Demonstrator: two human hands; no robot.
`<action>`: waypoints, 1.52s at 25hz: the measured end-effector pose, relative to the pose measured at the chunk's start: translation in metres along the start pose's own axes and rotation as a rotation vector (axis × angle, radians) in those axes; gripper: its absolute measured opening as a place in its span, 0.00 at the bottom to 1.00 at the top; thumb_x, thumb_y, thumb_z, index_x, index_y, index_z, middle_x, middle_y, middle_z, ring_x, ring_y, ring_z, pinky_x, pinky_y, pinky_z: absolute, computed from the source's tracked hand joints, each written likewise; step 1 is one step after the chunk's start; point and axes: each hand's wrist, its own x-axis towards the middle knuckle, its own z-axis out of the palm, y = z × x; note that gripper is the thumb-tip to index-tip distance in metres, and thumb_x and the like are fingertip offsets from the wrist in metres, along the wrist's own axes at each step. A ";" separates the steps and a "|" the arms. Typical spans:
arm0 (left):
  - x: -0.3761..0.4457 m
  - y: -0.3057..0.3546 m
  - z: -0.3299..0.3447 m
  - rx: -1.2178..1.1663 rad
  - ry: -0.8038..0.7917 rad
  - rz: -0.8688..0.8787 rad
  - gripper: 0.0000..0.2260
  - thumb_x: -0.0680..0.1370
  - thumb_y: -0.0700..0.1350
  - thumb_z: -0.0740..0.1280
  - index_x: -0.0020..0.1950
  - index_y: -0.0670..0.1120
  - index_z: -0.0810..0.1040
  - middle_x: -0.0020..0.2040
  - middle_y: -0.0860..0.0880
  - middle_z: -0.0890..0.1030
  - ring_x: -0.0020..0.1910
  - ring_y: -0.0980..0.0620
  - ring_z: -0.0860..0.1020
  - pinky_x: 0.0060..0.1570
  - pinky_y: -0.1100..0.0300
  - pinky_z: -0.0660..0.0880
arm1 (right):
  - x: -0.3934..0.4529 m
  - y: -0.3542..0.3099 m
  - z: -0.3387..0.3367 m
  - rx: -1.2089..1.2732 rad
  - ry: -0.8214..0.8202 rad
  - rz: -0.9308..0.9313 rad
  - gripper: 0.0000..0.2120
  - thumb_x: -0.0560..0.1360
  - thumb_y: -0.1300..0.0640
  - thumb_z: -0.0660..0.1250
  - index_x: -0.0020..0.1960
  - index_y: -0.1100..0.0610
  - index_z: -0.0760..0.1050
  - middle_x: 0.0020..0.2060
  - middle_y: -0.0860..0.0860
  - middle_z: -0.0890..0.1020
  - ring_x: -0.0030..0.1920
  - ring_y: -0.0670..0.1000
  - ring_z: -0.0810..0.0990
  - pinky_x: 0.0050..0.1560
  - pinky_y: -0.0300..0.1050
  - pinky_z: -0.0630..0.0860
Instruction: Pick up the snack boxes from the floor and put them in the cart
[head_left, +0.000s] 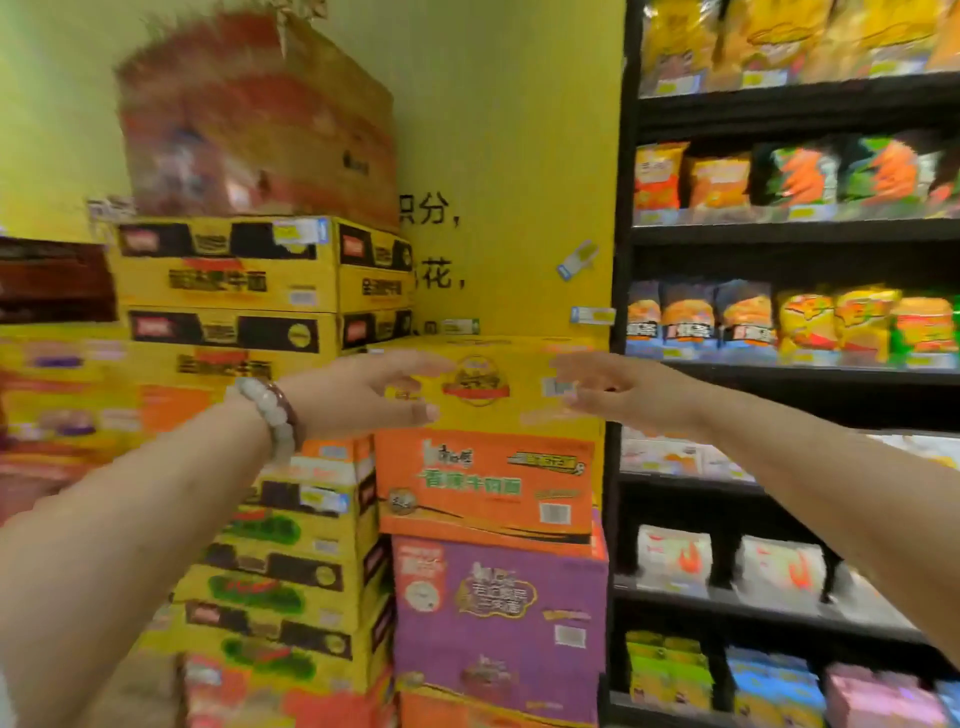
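Observation:
A yellow snack box (493, 384) tops a stack, above an orange box (485, 488) and a purple box (498, 623). My left hand (363, 395), with a bead bracelet at the wrist, is held out in front of the yellow box's left side, fingers relaxed and spread. My right hand (608, 387) is held out at the box's right side, fingers loosely extended. Neither hand grips anything. Whether the fingers touch the box is unclear. No cart is in view.
More yellow cartons (223, 291) are piled to the left, with a red and brown carton (254, 119) on top. A black shelf unit (779, 234) full of snack bags stands at the right. A yellow wall (509, 156) is behind the stacks.

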 end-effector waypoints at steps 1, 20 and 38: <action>-0.027 -0.026 -0.019 0.031 0.017 -0.054 0.29 0.69 0.60 0.67 0.70 0.57 0.68 0.68 0.56 0.71 0.67 0.56 0.69 0.67 0.55 0.66 | 0.020 -0.025 0.027 0.006 -0.036 -0.066 0.19 0.77 0.49 0.63 0.67 0.39 0.65 0.68 0.45 0.71 0.69 0.45 0.68 0.64 0.40 0.67; -0.453 -0.330 -0.207 0.120 0.266 -0.865 0.18 0.76 0.52 0.64 0.63 0.66 0.63 0.66 0.60 0.67 0.65 0.59 0.68 0.64 0.59 0.69 | 0.249 -0.440 0.491 0.125 -0.676 -0.843 0.22 0.76 0.42 0.62 0.70 0.36 0.63 0.67 0.40 0.70 0.66 0.43 0.70 0.65 0.41 0.66; -0.678 -0.717 -0.207 -0.028 0.340 -1.275 0.24 0.78 0.49 0.64 0.73 0.53 0.62 0.72 0.51 0.66 0.62 0.59 0.67 0.51 0.76 0.60 | 0.367 -0.641 0.972 0.152 -1.240 -0.866 0.22 0.77 0.46 0.62 0.71 0.44 0.65 0.67 0.44 0.70 0.64 0.45 0.70 0.65 0.43 0.68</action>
